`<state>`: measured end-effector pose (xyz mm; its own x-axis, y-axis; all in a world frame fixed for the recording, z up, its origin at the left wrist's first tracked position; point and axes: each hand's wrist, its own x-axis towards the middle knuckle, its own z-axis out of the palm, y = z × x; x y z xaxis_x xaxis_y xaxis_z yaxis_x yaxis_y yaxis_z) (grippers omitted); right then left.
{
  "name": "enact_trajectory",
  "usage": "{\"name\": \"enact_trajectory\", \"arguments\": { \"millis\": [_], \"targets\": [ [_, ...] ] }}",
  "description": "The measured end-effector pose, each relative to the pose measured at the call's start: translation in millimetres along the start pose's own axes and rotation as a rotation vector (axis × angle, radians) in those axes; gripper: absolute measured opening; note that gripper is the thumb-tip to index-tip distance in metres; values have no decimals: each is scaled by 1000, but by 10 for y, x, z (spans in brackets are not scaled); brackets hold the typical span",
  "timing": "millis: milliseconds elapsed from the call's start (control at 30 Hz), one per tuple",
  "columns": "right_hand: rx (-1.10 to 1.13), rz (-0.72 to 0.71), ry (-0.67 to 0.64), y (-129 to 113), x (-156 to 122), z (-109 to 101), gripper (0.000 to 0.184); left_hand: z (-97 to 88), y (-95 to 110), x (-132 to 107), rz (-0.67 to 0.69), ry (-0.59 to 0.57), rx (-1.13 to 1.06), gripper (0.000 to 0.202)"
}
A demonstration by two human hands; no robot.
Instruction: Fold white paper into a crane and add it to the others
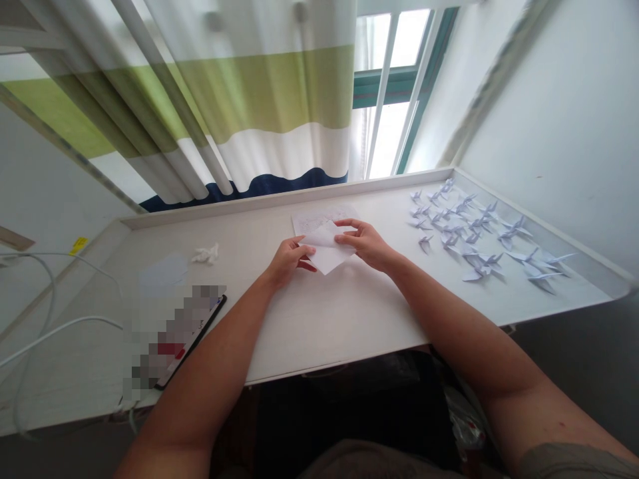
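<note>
pinches white paper (pixel 327 251) over the middle of the table (pixel 319 332), with left hand (pixel 287 262) and right hand (pixel 367 245) nearly closed on opposite sides; looks barely folded, unlike many apparently finished paper birds (pixel 450 240) at right.

The single view looks out from the person's head, forward and steeply down over the near edge of a white bench (pixel 319 332). It sits close above the clothed torso (pixel 359 460) at 6 o'clock; bare arms (pixel 484 346) reach in from 4 and about 7 o'clock, the hands (pixel 368 245) falling near the middle. The wide frame also catches a striped curtain (pixel 279 86) at 11 and a barred window (pixel 382 86) at 1.
</note>
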<state>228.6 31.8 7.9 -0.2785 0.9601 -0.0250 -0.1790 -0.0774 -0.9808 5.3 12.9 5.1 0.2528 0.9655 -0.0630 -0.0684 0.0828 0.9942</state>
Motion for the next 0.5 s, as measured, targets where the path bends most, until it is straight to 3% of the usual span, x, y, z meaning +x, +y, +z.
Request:
{"name": "enact_trajectory", "arguments": {
  "millis": [133, 333, 500],
  "targets": [
    [-1, 26, -6, -14, -6, -7, 53, -14, -12, 4, -13, -22, -7, 39],
    [82, -2, 71, 66, 47, 23, 40, 40, 48, -42, -136, -86, -59, 63],
    [77, -17, 192, 149, 102, 32, 41, 115, 89, -70, -178, 34, -111, 71]
  ]
}}
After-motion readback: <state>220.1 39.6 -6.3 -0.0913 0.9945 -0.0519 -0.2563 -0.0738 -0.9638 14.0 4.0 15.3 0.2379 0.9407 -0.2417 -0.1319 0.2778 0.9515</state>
